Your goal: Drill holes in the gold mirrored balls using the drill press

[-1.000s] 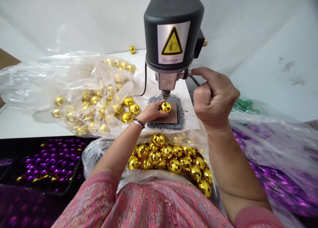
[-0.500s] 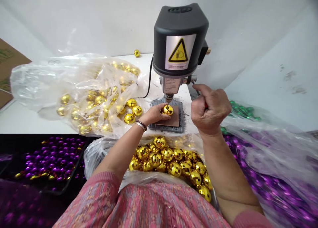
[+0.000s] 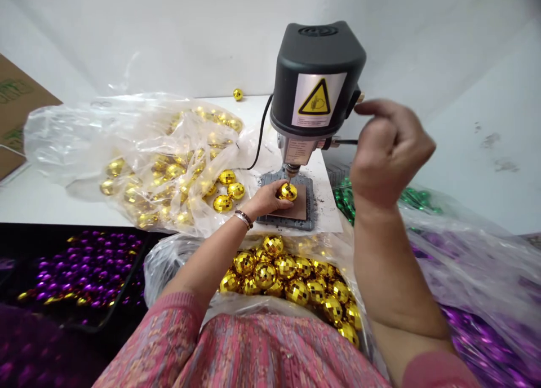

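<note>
Two hands work at a small bench drill (image 3: 316, 78) that stands on the white surface (image 3: 253, 109). The left hand (image 3: 266, 201) has its fingers curled around a gold mirror ball (image 3: 288, 192), pressing it down over a brown pad (image 3: 301, 210) on a grey rubber mat (image 3: 306, 223), directly under the drill's chuck (image 3: 291, 170). The bit's tip meets the top of the ball. A beaded bracelet (image 3: 244, 219) circles the left wrist. The right hand (image 3: 391, 151), slightly blurred, is raised beside the drill and curled nearly shut with the index finger stretched out, holding nothing that shows. It sits just beside the black feed lever (image 3: 344, 142), though whether it touches is hard to tell. Nearest the person, an open plastic bag (image 3: 169, 269) holds a heap of gold mirror balls (image 3: 274, 275). Further gold balls (image 3: 169, 171) lie in a second bag (image 3: 84, 134) to the left on the surface, with one lone ball (image 3: 238, 95) at the far edge. Purple baubles (image 3: 84, 269) fill a black tray on the near left, while green baubles (image 3: 418, 199) and a bag of purple baubles (image 3: 486, 326) lie to the right. A cardboard box (image 3: 17, 106) stands at the far left.
</note>
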The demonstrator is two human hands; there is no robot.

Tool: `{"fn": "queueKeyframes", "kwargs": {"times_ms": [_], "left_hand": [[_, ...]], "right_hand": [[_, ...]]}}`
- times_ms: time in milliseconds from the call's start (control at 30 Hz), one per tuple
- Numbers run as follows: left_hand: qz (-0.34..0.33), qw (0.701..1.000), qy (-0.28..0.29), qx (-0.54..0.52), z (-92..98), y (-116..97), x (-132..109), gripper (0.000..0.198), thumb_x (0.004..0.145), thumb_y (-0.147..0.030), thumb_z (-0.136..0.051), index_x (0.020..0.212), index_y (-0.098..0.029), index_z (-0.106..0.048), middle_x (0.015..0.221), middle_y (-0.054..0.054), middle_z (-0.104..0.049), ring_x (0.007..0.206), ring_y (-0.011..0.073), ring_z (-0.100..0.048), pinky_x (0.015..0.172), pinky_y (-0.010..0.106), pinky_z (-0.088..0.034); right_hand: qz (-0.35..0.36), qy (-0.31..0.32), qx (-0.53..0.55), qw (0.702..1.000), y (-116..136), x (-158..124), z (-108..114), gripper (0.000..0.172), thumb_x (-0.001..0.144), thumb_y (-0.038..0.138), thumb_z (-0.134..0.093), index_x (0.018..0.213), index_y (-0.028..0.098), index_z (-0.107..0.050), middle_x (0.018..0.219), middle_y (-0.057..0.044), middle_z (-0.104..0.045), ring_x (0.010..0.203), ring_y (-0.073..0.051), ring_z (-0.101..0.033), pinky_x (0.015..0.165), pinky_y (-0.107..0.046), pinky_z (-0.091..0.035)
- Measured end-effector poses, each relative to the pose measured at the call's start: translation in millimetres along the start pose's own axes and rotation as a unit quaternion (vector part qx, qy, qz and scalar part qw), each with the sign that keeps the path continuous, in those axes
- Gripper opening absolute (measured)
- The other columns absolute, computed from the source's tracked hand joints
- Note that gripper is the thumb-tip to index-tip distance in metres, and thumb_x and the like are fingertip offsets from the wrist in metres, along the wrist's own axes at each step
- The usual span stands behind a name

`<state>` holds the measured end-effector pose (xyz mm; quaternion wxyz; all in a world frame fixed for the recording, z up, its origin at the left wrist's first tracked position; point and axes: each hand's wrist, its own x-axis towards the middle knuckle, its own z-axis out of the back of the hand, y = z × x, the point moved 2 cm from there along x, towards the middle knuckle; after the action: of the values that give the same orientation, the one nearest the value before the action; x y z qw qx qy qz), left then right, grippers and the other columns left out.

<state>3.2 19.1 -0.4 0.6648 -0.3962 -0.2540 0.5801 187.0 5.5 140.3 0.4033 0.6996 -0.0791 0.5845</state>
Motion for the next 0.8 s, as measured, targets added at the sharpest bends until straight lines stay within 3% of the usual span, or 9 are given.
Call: {"fn": "queueKeyframes", "kwargs": {"times_ms": [100,233,433,467,500,567,633,700,800], "left_hand": [[0.002,1.000,-0.017,-0.009,-0.6,-2.3,-11.2,0.075,0.067,-0.023,-0.085,0.138,-0.014,-0.063,0.119,0.009,-0.074,0.110,0.0274,-0.069,0.102,0.037,-0.053],[-0.015,1.000,0.011,-0.003,10.4,-2.3,-41.2,0.063,0.072,-0.026,-0.081,0.132,-0.017,-0.066,0.110,0.006,-0.076,0.099,0.0236,-0.070,0.092,0.034,-0.055],[-0.043,0.962,0.269,-0.025,56.2,15.4,-87.3,0.062,0.059,-0.041,-0.090,0.117,-0.026,-0.077,0.097,0.003,-0.079,0.078,0.0190,-0.070,0.073,0.027,-0.055],[-0.031,0.966,0.254,-0.030,65.2,20.1,-86.4,0.056,0.065,-0.046,-0.086,0.116,-0.025,-0.077,0.096,0.004,-0.079,0.077,0.0190,-0.070,0.072,0.027,-0.054],[-0.019,0.980,0.195,-0.024,74.3,24.9,-81.8,0.050,0.073,-0.049,-0.078,0.116,-0.024,-0.077,0.096,0.005,-0.079,0.079,0.0195,-0.070,0.073,0.028,-0.055],[0.016,0.999,-0.008,0.034,90.7,34.1,-66.5,0.041,0.086,-0.047,-0.063,0.115,-0.021,-0.076,0.098,0.007,-0.078,0.088,0.0218,-0.070,0.080,0.031,-0.054],[0.074,0.976,-0.156,0.132,98.8,41.6,-50.6,0.035,0.090,-0.039,-0.056,0.112,-0.018,-0.075,0.100,0.011,-0.078,0.096,0.0246,-0.070,0.086,0.034,-0.053],[0.131,0.952,-0.163,0.222,97.3,47.2,-37.7,0.033,0.090,-0.037,-0.057,0.110,-0.016,-0.073,0.103,0.015,-0.077,0.099,0.0287,-0.070,0.088,0.037,-0.052],[0.144,0.935,-0.095,0.309,89.4,49.4,-30.7,0.038,0.084,-0.041,-0.066,0.113,-0.017,-0.070,0.110,0.019,-0.075,0.101,0.0335,-0.070,0.087,0.039,-0.052]], "right_hand": [[-0.066,0.049,-0.001,0.997,5.0,26.1,-8.9,0.037,0.086,0.015,-0.040,0.090,0.010,-0.076,0.071,-0.005,-0.066,0.071,-0.012,-0.063,0.073,-0.028,-0.050],[-0.069,0.048,-0.008,0.996,4.1,29.0,-9.5,0.036,0.088,0.012,-0.040,0.090,0.010,-0.076,0.077,-0.005,-0.070,0.073,-0.010,-0.063,0.072,-0.025,-0.047],[-0.058,0.043,0.009,0.997,-4.4,23.2,-9.7,0.040,0.090,0.011,-0.036,0.089,0.007,-0.076,0.080,-0.007,-0.073,0.079,-0.011,-0.069,0.072,-0.024,-0.048],[-0.051,0.041,0.009,0.998,-5.0,23.2,-9.6,0.041,0.090,0.011,-0.036,0.089,0.008,-0.076,0.080,-0.007,-0.073,0.080,-0.011,-0.070,0.072,-0.024,-0.048],[-0.044,0.038,0.008,0.998,-5.3,23.2,-9.3,0.041,0.089,0.012,-0.036,0.088,0.008,-0.077,0.081,-0.007,-0.074,0.080,-0.011,-0.070,0.072,-0.024,-0.048],[-0.034,0.024,0.003,0.999,-4.8,22.9,-8.5,0.042,0.089,0.013,-0.037,0.085,0.009,-0.078,0.078,-0.006,-0.074,0.076,-0.010,-0.070,0.068,-0.024,-0.046],[-0.027,0.016,0.004,1.000,-3.2,21.9,-7.5,0.041,0.088,0.014,-0.038,0.085,0.010,-0.079,0.077,-0.006,-0.074,0.072,-0.010,-0.068,0.066,-0.024,-0.044],[-0.022,0.015,0.008,1.000,-1.3,20.8,-6.6,0.041,0.088,0.015,-0.038,0.085,0.010,-0.079,0.076,-0.006,-0.074,0.071,-0.010,-0.068,0.065,-0.024,-0.044],[-0.021,0.026,0.002,0.999,0.7,19.5,-5.1,0.040,0.089,0.015,-0.039,0.085,0.009,-0.078,0.076,-0.006,-0.073,0.073,-0.010,-0.068,0.067,-0.023,-0.046]]}}
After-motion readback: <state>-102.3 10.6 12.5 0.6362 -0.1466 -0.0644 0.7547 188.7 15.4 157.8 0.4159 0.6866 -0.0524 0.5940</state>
